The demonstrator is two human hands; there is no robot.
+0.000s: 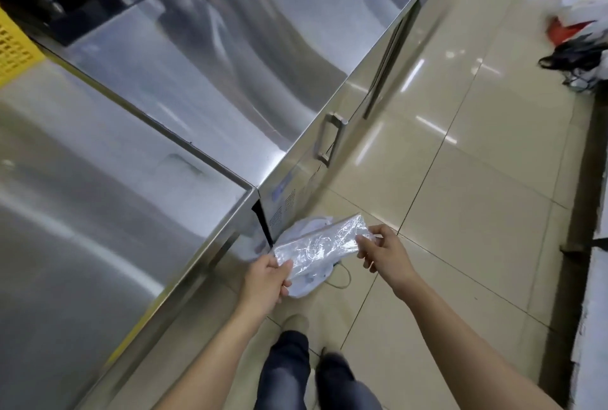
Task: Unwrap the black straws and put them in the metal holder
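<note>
Both hands hold a crinkled clear plastic wrapper (pixel 324 242) stretched between them over the beige tiled floor (pixel 477 179). The left hand (pixel 266 281) pinches its near end; the right hand (pixel 383 250) grips the far end. No black straws show inside it. Just behind lies a white plastic bag (pixel 307 278) on the floor – beside the stainless steel counter (pixel 197 87). A yellow perforated crate (pixel 14 47) sits far left.

Steel worktop (pixel 204 57) on left, bare across most of its top; yellow crate (pixel 14 47) at far-left edge, dark base (pixel 82 14) along the back. Beige tile floor (pixel 477 179): white bag (pixel 309 281) by the cabinet corner, bag pile (pixel 579 44) top right, blurred.
</note>
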